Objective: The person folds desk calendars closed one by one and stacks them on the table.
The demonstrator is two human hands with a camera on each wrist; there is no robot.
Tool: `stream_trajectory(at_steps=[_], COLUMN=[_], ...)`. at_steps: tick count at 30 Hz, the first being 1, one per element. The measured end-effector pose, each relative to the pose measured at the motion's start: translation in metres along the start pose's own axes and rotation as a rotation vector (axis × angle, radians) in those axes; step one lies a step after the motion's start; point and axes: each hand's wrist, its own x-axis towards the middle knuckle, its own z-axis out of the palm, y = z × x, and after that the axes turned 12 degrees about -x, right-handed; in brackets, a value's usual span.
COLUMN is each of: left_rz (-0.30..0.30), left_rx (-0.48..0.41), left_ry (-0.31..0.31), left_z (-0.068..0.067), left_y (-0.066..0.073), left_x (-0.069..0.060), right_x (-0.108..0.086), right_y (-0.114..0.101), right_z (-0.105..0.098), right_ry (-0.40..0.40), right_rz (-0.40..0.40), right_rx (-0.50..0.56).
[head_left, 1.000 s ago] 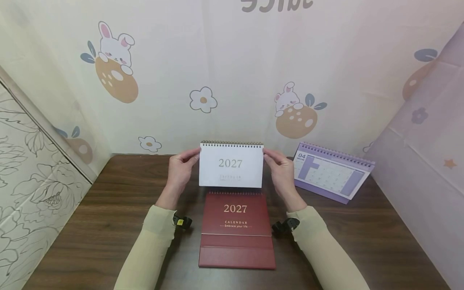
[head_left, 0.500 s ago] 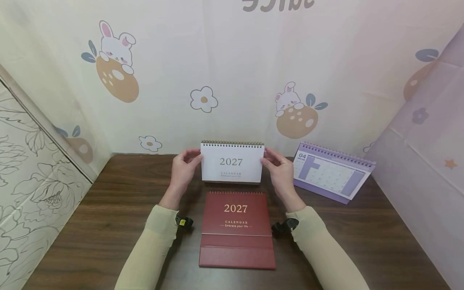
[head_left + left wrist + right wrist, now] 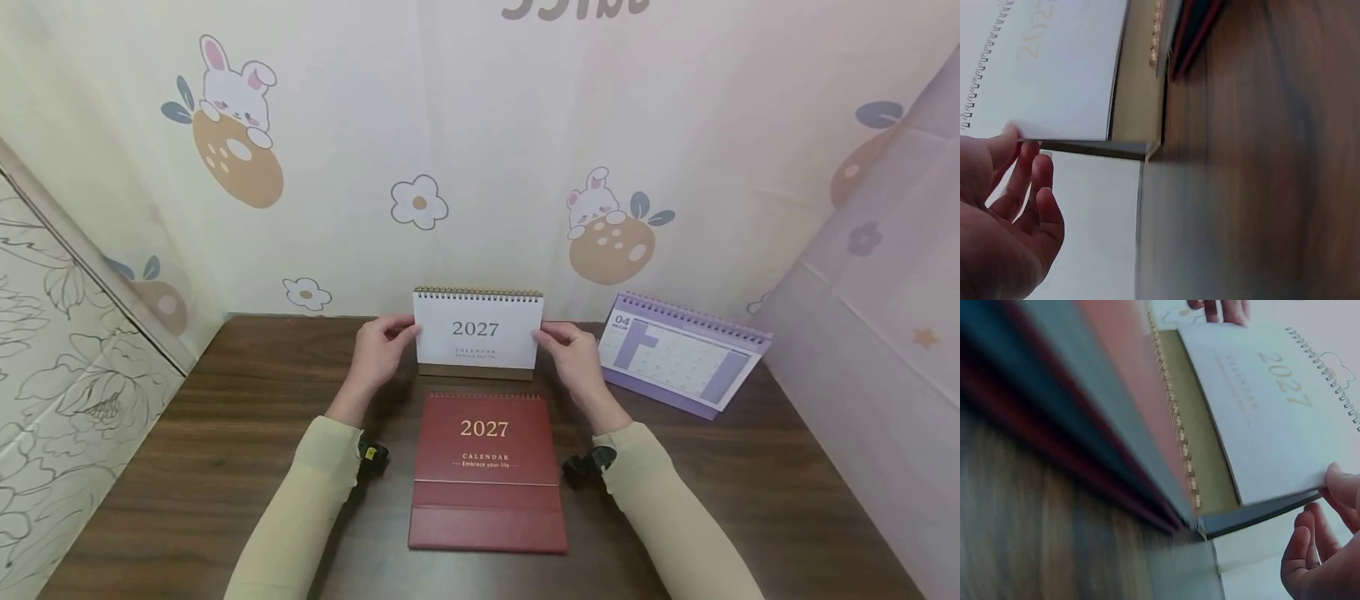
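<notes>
A white 2027 desk calendar (image 3: 476, 333) with a brown base strip stands at the table's back. My left hand (image 3: 378, 354) pinches its left side edge between thumb and fingers, and my right hand (image 3: 572, 358) pinches the right side edge. In the left wrist view, the thumb of the left hand (image 3: 1013, 212) lies on the front page of the white calendar (image 3: 1066, 75). The right wrist view shows the right hand (image 3: 1329, 544) at the edge of the white calendar (image 3: 1266, 412), other fingers behind it. A red 2027 calendar (image 3: 486, 450) stands just in front.
A purple calendar (image 3: 678, 354) stands tilted at the back right of the dark wooden table (image 3: 225, 433). Behind the table hangs a patterned curtain (image 3: 337, 150); a panel with line-drawn flowers (image 3: 60, 375) is at the left.
The white calendar has come down and leaned back a little, its brown base strip now showing below the page. Both hands have stayed at its sides; the thumbs moved slightly lower.
</notes>
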Motion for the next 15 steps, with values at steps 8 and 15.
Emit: stream_trajectory(at_steps=[8,15], left_rz=[0.039,-0.003], left_rx=[0.136,0.207], left_ry=[-0.144,-0.276], left_z=[-0.013,-0.017], left_y=[0.001,-0.002], left_x=[0.011,0.016], right_x=[0.008,0.011], right_y=[0.007,0.013], right_z=[-0.007,-0.010], right_ry=[-0.065,-0.200], right_rz=[-0.143,-0.148], right_rx=[-0.193,-0.302])
